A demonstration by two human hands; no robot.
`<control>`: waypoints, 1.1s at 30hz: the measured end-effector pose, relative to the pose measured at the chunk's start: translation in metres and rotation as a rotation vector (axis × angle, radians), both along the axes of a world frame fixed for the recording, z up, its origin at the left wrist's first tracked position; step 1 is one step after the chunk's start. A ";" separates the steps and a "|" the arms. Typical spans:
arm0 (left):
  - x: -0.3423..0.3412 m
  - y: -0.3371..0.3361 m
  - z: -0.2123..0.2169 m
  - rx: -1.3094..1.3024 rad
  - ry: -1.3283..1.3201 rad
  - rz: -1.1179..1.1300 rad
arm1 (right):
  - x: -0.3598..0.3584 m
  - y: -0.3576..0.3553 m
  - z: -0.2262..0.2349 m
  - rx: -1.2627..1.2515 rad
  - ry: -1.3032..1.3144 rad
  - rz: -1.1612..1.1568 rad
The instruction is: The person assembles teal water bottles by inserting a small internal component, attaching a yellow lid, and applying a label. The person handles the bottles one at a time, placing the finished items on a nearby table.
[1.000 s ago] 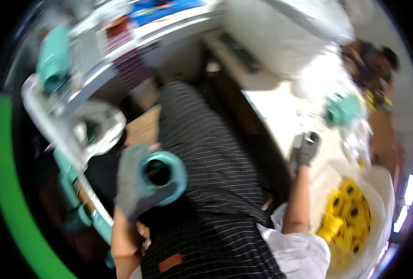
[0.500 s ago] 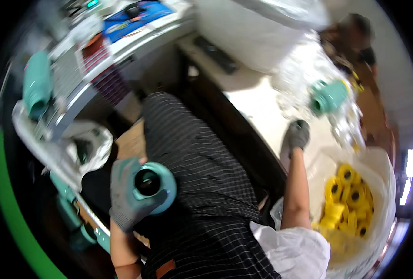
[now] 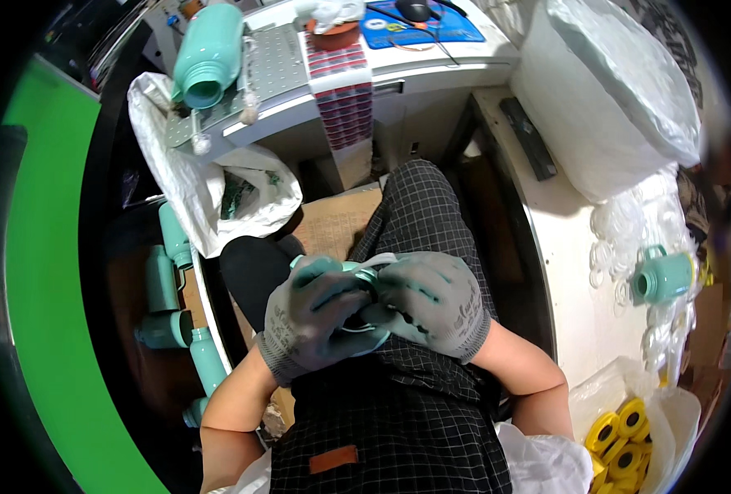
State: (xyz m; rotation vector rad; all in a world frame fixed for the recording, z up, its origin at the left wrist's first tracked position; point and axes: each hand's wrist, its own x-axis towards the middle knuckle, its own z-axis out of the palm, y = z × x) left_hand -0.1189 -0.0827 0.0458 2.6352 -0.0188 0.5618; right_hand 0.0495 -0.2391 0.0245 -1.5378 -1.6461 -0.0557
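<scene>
Both my hands, in grey gloves with teal-stained palms, meet over my lap at the dark mouth of a teal bottle (image 3: 364,340). My left hand (image 3: 309,317) is wrapped round the bottle from the left. Closed fingers of my right hand (image 3: 433,303) press at the bottle's mouth from the right. A thin pale edge shows between the hands, but the fingers cover most of it and I cannot tell what the right hand pinches. The hands hide much of the bottle.
Clear rings (image 3: 621,226) and another teal bottle (image 3: 666,277) lie on the right-hand table. Yellow caps (image 3: 626,445) fill a bag at lower right. Teal bottles (image 3: 207,361) lie in a box at left. A larger teal bottle (image 3: 211,53) rests on the bench beside a white sack (image 3: 168,144).
My right hand has come from the table with the clear rings to the bottle in my left hand. The view has swung left, and the bottle now sits between both hands.
</scene>
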 end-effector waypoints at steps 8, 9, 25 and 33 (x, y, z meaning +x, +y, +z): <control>-0.012 0.014 0.002 -0.090 -0.005 -0.042 | -0.014 0.004 0.002 -0.056 0.013 0.211; -0.011 0.015 0.002 -0.091 0.001 -0.055 | -0.017 0.005 0.000 -0.035 0.008 0.222; -0.008 0.004 0.019 0.251 0.122 0.072 | -0.036 -0.002 -0.004 -0.193 0.105 0.073; 0.037 0.012 0.064 0.470 0.439 -0.050 | -0.040 -0.003 -0.006 -0.156 0.075 0.038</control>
